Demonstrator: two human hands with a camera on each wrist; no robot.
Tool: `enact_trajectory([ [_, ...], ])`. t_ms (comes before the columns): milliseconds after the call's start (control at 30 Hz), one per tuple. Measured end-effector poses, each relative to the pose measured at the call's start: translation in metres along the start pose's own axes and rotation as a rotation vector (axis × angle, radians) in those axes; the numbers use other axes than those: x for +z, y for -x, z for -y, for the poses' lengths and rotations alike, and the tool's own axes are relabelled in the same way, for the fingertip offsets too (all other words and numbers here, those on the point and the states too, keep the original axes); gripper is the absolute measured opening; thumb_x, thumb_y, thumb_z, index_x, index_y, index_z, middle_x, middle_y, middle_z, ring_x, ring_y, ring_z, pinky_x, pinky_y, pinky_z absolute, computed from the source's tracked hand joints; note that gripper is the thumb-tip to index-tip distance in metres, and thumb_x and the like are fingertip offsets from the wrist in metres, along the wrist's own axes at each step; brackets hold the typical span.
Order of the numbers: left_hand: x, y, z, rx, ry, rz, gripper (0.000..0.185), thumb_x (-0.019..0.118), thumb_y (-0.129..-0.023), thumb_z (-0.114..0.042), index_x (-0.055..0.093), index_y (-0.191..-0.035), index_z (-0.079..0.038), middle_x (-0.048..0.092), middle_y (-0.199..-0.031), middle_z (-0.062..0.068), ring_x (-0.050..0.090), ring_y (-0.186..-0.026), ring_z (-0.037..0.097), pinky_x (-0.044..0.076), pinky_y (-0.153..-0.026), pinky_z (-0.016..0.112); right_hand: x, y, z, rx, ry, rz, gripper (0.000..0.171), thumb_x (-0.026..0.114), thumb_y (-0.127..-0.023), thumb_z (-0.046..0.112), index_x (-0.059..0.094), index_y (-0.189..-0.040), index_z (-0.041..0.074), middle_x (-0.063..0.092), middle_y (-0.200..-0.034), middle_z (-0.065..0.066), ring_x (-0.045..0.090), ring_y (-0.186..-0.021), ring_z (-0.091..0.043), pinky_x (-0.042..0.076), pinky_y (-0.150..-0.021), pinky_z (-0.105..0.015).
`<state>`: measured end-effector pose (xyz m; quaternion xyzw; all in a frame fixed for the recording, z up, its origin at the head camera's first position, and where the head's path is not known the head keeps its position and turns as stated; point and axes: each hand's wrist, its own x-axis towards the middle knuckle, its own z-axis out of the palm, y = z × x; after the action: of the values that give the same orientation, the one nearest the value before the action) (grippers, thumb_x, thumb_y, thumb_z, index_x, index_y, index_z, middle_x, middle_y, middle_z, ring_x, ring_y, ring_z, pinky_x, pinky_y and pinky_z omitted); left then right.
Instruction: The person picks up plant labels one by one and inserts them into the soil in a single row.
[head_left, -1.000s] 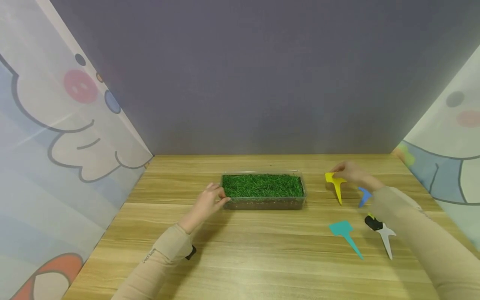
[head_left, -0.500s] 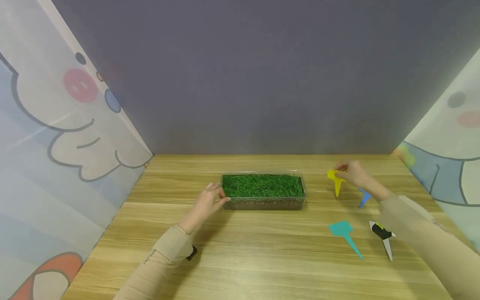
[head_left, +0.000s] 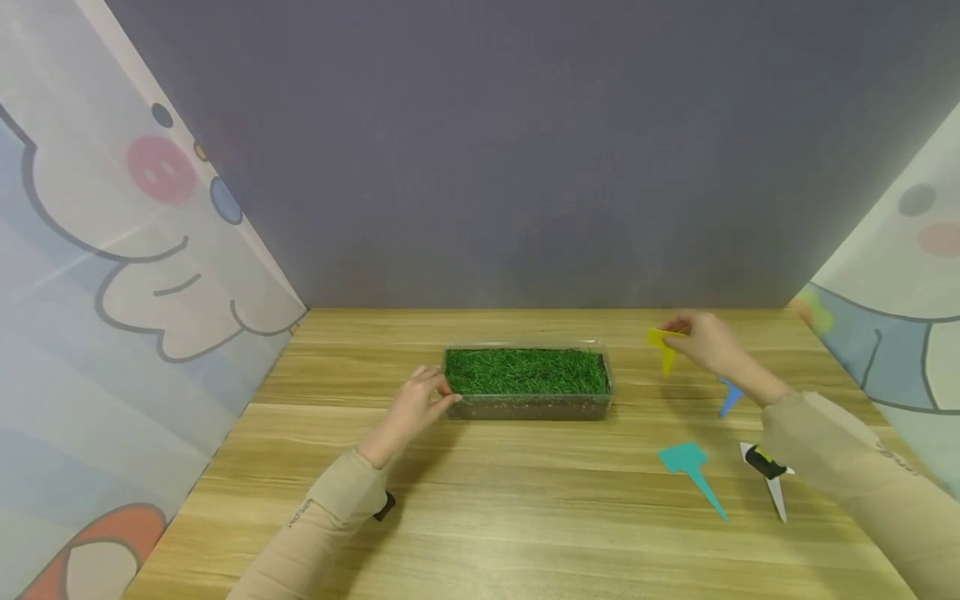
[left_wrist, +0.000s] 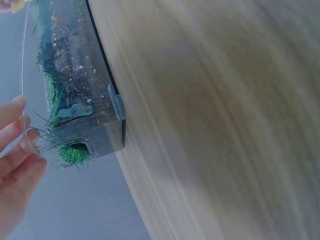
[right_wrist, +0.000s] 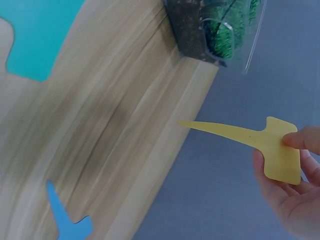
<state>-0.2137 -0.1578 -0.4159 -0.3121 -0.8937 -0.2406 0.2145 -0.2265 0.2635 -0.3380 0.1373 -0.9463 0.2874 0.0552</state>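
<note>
A clear tray point(head_left: 454, 410) filled with soil and green grass point(head_left: 525, 372) sits mid-table. My left hand point(head_left: 437, 392) rests against its left end, and the fingers point(left_wrist: 16, 148) lie straight along the clear rim point(left_wrist: 23, 75). Right of the tray, my right hand point(head_left: 677, 337) pinches the head of a yellow plant label point(head_left: 662, 345) and holds it above the table. In the right wrist view the yellow label point(right_wrist: 260, 145) hangs in the air with its spike aimed toward the tray point(right_wrist: 190, 27), thumb point(right_wrist: 302, 140) on its head.
Three more labels lie on the wooden table point(head_left: 525, 500) at the right: blue point(head_left: 729, 397), teal point(head_left: 690, 467) and white point(head_left: 774, 492). A small black and yellow object point(head_left: 763, 462) shows at the white label's head. Printed side panels and a grey back wall enclose the table.
My right hand has raised the yellow label off the table and carried it slightly left toward the tray. The left hand has stayed at the tray's end.
</note>
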Motion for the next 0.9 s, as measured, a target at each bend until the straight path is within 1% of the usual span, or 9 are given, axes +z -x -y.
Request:
enact_trajectory([
  [167,0.000,0.000,0.000,-0.006,0.007,0.002,0.019,0.073,-0.071,-0.012,0.056,-0.066,-0.009,0.058,-0.073,0.000,0.050,-0.076,0.014,0.048,-0.068,0.025,0.001,-0.002,0.009,-0.023,-0.005,-0.013,0.022,0.056,-0.084,0.004,0.055,-0.101,-0.009,0.056,-0.102,-0.031,0.051,-0.094,-0.046,0.042,-0.078,-0.056],
  [467,0.001,0.000,0.000,0.000,0.011,-0.021,0.020,0.074,-0.070,-0.012,0.055,-0.064,-0.009,0.058,-0.072,0.000,0.050,-0.075,0.015,0.048,-0.067,0.026,0.003,-0.010,0.028,-0.043,-0.050,-0.034,0.020,0.055,-0.085,0.004,0.056,-0.101,-0.007,0.055,-0.104,-0.030,0.051,-0.097,-0.044,0.043,-0.080,-0.053],
  [700,0.001,0.000,-0.002,-0.053,0.028,0.006,0.019,0.074,-0.070,-0.011,0.055,-0.065,-0.009,0.057,-0.074,0.000,0.050,-0.077,0.015,0.048,-0.070,0.028,0.005,-0.017,0.046,-0.032,-0.100,-0.018,0.020,0.054,-0.087,0.007,0.055,-0.103,-0.005,0.056,-0.106,-0.028,0.051,-0.100,-0.042,0.043,-0.082,-0.051],
  [900,0.000,0.000,-0.001,-0.056,0.031,0.008,0.019,0.073,-0.071,-0.012,0.056,-0.065,-0.009,0.056,-0.074,-0.001,0.049,-0.077,0.015,0.048,-0.069,0.027,0.011,-0.025,0.060,-0.041,-0.129,0.001,0.018,0.054,-0.087,0.007,0.056,-0.102,-0.004,0.057,-0.104,-0.025,0.052,-0.098,-0.039,0.044,-0.082,-0.050],
])
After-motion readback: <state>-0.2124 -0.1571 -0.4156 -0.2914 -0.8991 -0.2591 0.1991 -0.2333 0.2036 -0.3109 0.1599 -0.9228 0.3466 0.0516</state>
